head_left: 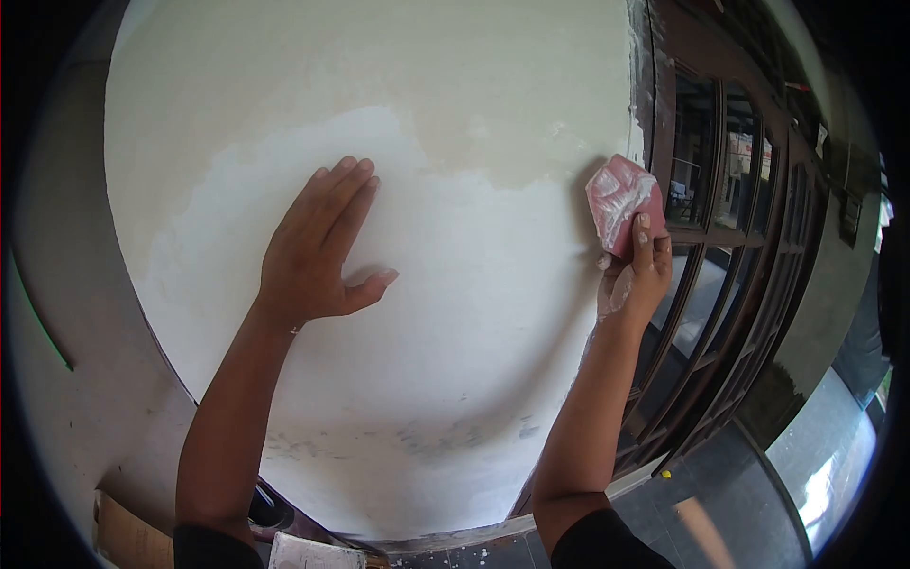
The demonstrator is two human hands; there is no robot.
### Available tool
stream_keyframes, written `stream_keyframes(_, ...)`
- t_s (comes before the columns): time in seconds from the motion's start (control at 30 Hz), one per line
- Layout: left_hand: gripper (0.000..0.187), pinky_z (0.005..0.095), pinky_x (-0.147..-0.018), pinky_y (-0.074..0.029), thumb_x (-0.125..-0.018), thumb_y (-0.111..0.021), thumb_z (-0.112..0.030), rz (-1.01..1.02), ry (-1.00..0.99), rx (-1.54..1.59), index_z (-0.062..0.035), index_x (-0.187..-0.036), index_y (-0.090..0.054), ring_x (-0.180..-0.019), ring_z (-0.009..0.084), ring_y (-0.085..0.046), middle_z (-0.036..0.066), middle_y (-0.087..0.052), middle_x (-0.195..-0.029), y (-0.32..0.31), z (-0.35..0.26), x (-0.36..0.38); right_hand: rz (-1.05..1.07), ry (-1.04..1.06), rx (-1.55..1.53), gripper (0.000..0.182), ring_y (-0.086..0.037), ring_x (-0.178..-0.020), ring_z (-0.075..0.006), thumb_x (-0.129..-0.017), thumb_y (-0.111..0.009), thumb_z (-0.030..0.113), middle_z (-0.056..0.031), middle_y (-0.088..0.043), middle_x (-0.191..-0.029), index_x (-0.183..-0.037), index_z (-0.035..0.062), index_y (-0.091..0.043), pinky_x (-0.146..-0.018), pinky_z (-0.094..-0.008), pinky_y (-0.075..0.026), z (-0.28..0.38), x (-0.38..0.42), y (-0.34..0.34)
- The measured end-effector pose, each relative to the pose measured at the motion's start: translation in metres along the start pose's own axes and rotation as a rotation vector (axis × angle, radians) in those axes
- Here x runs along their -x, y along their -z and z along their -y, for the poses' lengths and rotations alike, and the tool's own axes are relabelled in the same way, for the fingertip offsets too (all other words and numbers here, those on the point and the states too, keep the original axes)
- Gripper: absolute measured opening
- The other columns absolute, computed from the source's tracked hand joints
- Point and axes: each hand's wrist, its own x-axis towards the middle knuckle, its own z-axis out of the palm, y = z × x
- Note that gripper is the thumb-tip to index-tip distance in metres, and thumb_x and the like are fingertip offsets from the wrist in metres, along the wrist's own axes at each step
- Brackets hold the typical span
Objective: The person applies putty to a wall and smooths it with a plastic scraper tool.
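Note:
My left hand (322, 242) lies against the white wall (455, 256), its fingers together and straight, the thumb out to the side. In my right hand (640, 270) is a flat pinkish-red putty spreader (624, 204), smeared with white paste and gripped near its lower edge, at the wall's right side. White paste marks the fingers and wrist of that hand. The wall's lower area is bright white and its upper area is a duller cream, with grey smudges near the bottom.
A dark wooden door frame with glass panes (716, 190) runs along the wall's right edge. Below are a cardboard box (133, 536), a white-stained container (315, 552) and grey floor tiles with white drips. A strip of wood (703, 531) lies at lower right.

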Motion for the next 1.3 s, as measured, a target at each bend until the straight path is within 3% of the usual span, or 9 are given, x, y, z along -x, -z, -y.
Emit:
stream_keyframes(0.13,0.074,0.0497,-0.116,-0.037,-0.072,-0.074,-0.03,0.01,0.01,0.017,0.0062,-0.134,-0.056,-0.139,0.0337,-0.048,0.018,-0.053,-0.146,0.0,0.001,0.001,0.108,0.039,0.105,0.02,-0.06,-0.066,-0.0077,-0.095,-0.07,0.013,-0.0055,-0.067,-0.087,-0.105,0.0014,-0.057,-0.046,-0.0264,-0.045,0.003,-0.004,-0.045)
stream_keyframes(0.3,0.074,0.0503,-0.116,-0.038,-0.072,-0.074,-0.029,0.007,0.013,0.027,0.0061,-0.135,-0.056,-0.139,0.0338,-0.048,0.018,-0.053,-0.146,-0.001,0.001,0.001,-0.015,0.05,0.223,0.017,-0.061,-0.069,-0.0079,-0.096,-0.07,0.012,-0.006,-0.068,-0.089,-0.105,0.0018,-0.059,-0.047,-0.0262,-0.046,-0.005,-0.008,-0.004)
stream_keyframes(0.37,0.075,0.0504,-0.116,-0.038,-0.072,-0.074,-0.029,0.012,0.018,0.029,0.0061,-0.135,-0.055,-0.14,0.0337,-0.047,0.018,-0.053,-0.146,-0.001,0.001,0.001,-0.083,-0.08,0.141,0.017,-0.063,-0.071,-0.0092,-0.096,-0.069,0.012,-0.0064,-0.068,-0.091,-0.104,0.0022,-0.059,-0.047,-0.026,-0.048,-0.001,-0.002,0.008)
stream_keyframes(0.53,0.076,0.05,-0.116,-0.038,-0.072,-0.075,-0.028,0.006,0.014,0.038,0.0065,-0.136,-0.055,-0.139,0.0334,-0.047,0.017,-0.053,-0.146,0.0,0.0,0.0,0.021,-0.011,-0.011,0.016,-0.063,-0.072,-0.01,-0.096,-0.069,0.012,-0.0061,-0.068,-0.094,-0.105,0.0034,-0.059,-0.048,-0.0282,-0.05,0.005,-0.01,-0.012)
stream_keyframes(0.77,0.077,0.0486,-0.117,-0.038,-0.072,-0.075,-0.029,0.005,0.018,0.029,0.0067,-0.136,-0.054,-0.14,0.033,-0.047,0.017,-0.053,-0.146,0.0,0.0,0.001,0.027,0.06,0.275,0.02,-0.061,-0.076,-0.0094,-0.097,-0.069,0.015,-0.0057,-0.066,-0.092,-0.107,0.0041,-0.057,-0.048,-0.0284,-0.046,-0.02,-0.026,0.026)
stream_keyframes(0.83,0.077,0.0479,-0.117,-0.038,-0.072,-0.076,-0.029,0.001,0.007,0.023,0.0071,-0.137,-0.054,-0.14,0.0328,-0.046,0.017,-0.052,-0.147,-0.002,0.001,0.001,0.01,-0.033,0.063,0.024,-0.062,-0.079,-0.0111,-0.098,-0.068,0.018,-0.0061,-0.065,-0.096,-0.113,0.0043,-0.055,-0.047,-0.028,-0.048,-0.015,-0.006,0.038)
stream_keyframes(1.03,0.084,0.0511,-0.12,-0.029,-0.075,-0.075,-0.033,0.02,0.091,0.095,0.0069,-0.143,-0.048,-0.147,0.0339,-0.036,0.019,-0.041,-0.156,0.006,-0.011,0.032,0.074,-0.278,-0.023,0.037,-0.064,-0.093,-0.0159,-0.099,-0.066,0.02,-0.0059,-0.062,-0.115,-0.13,0.0076,-0.051,-0.06,-0.0302,-0.055,-0.001,0.134,0.06)
stream_keyframes(1.13,0.086,0.0555,-0.118,-0.031,-0.081,-0.073,-0.045,0.019,0.259,0.126,0.0049,-0.145,-0.045,-0.145,0.0386,-0.038,0.021,-0.041,-0.155,0.02,-0.047,0.103,0.201,-0.522,-0.037,0.029,-0.066,-0.095,-0.0174,-0.1,-0.066,0.018,-0.0085,-0.063,-0.11,-0.12,0.0041,-0.052,-0.082,-0.0324,-0.057,-0.006,0.221,0.085)
stream_keyframes(1.3,0.093,0.0535,-0.121,-0.024,-0.08,-0.073,-0.038,0.064,0.859,0.364,0.0133,-0.147,-0.035,-0.149,0.0466,-0.027,0.031,-0.031,-0.157,0.053,-0.159,0.277,0.338,-1.15,0.066,0.034,-0.07,-0.102,-0.0258,-0.1,-0.06,0.011,-0.0125,-0.065,-0.117,-0.132,0.0012,-0.053,-0.079,-0.0442,-0.064,-0.005,0.332,0.118)
